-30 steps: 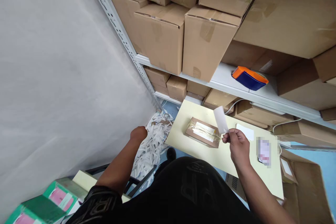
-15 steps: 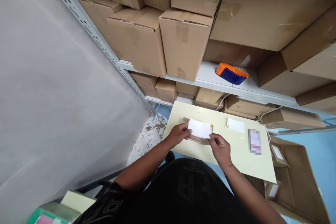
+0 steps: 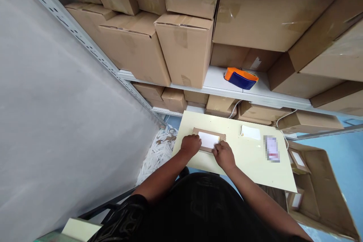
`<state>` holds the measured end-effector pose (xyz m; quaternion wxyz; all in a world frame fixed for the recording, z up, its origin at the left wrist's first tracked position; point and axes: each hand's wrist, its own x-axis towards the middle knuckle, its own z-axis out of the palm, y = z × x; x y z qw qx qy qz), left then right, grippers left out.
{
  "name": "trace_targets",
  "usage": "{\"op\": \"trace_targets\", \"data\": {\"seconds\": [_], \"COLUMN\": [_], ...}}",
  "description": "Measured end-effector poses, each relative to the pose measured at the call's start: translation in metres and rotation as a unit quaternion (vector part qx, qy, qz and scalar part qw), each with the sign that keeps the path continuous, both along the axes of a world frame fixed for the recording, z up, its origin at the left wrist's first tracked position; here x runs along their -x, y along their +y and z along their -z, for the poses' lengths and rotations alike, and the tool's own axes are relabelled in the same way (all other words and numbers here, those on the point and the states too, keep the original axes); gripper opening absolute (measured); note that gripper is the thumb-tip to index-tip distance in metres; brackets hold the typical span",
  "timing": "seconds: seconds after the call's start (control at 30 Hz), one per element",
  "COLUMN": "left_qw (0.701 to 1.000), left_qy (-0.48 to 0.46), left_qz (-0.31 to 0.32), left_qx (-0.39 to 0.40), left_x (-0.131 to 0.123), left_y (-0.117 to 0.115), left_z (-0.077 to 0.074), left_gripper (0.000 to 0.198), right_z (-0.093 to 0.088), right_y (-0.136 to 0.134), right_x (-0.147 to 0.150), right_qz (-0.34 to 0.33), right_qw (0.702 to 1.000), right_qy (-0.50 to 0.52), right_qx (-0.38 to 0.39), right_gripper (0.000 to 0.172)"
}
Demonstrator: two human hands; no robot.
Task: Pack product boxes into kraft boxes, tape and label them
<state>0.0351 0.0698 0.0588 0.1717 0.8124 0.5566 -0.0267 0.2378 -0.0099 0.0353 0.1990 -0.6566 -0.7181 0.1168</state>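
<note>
Shelving [image 3: 221,92] packed with cartons rises beyond the far edge of the pale table [image 3: 249,166]. Off the table's right end, lower down, sits a wide brown carton [image 3: 326,181] with smaller boxes in it.

On the table's left half lies a small brown box [image 3: 206,148], its long side running along the table, with a white label [image 3: 208,140] on top that looks flat from where I stand. That label is where I'd expect trouble: uneven pressure from the two ends could raise a wrinkle, and a dragging finger could pull it crooked or lift a corner. The box might also skid toward the table's front edge if one hand shoves harder than the other, since the top looks smooth.

Over the table's left end, the left hand [image 3: 191,143] is curled well in, knuckles up, touching the box by the label's left end. Nearer the table's middle, the right hand [image 3: 225,155] is about half curled, its fingertips bunched at the label's right end. Those fingertips are blurred and the left ones hidden, so I can't tell whether either hand grips anything or merely presses down.
</note>
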Motion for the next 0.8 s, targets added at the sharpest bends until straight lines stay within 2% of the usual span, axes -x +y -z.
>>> {"op": "trace_targets", "data": {"seconds": [0.1, 0.23, 0.3, 0.37, 0.47, 0.53, 0.6, 0.8], "left_qw": [0.999, 0.979, 0.958, 0.928, 0.888, 0.88, 0.881, 0.884], "left_qy": [-0.024, -0.133, -0.212, -0.295, -0.381, -0.401, -0.397, -0.413], "left_qz": [-0.031, -0.141, -0.192, -0.218, -0.197, -0.172, -0.16, -0.137], "left_qx": [-0.033, -0.057, -0.016, 0.065, 0.164, 0.19, 0.202, 0.168], "left_x": [0.008, 0.027, 0.036, 0.043, 0.049, 0.052, 0.054, 0.061], "left_y": [0.001, -0.006, -0.013, -0.019, -0.023, -0.022, -0.02, -0.016], "left_z": [0.006, 0.022, 0.033, 0.044, 0.051, 0.051, 0.046, 0.019], "left_gripper": [0.031, 0.053, 0.063, 0.066, 0.06, 0.055, 0.052, 0.049], "right_z": [0.003, 0.012, 0.018, 0.024, 0.03, 0.029, 0.025, -0.005], "right_y": [0.001, -0.007, -0.015, -0.022, -0.028, -0.027, -0.025, -0.026], "right_x": [-0.002, -0.012, -0.018, -0.023, -0.022, -0.016, -0.007, 0.012], "right_qz": [-0.001, 0.028, 0.086, 0.181, 0.279, 0.288, 0.292, 0.297], "right_qw": [1.0, 0.997, 0.989, 0.971, 0.918, 0.884, 0.868, 0.867], "right_qy": [-0.026, 0.073, 0.119, 0.156, 0.256, 0.321, 0.353, 0.372], "right_qx": [0.007, 0.022, 0.012, 0.018, 0.117, 0.179, 0.194, 0.143], "right_gripper": [0.023, 0.019, 0.021, 0.036, 0.054, 0.059, 0.059, 0.053]}}
